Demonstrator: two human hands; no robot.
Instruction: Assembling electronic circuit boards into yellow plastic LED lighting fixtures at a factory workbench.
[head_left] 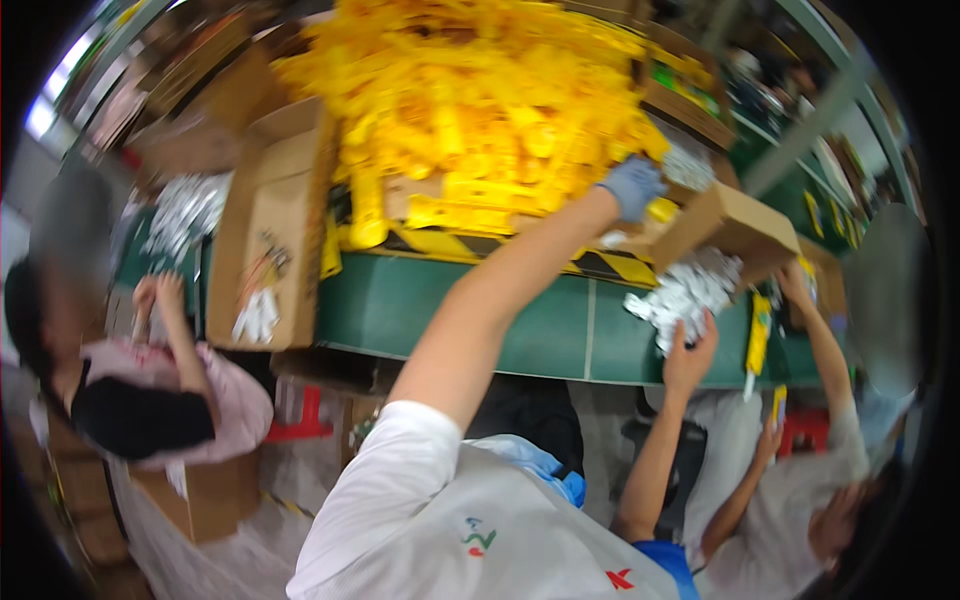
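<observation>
My left hand (634, 189), in a blue-grey glove, reaches across the table to the right end of a large heap of yellow plastic parts (450, 120). Its fingers are blurred, and I cannot tell whether anything is in them. A cardboard box (735, 225) lies tilted just right of that hand, with a pile of crumpled-looking silver pieces (690, 295) in front of its mouth. At the near edge of this pile is my bare right hand (688, 358), thumb and fingers apart, fingertips against the silver pieces.
A long open carton (268, 225) with a few small parts stands on the green table (450, 310) at left. Co-workers sit on both sides; the right one's hand (795, 280) is by the tilted box. A yellow tool-like piece (758, 335) lies right of the silver pile.
</observation>
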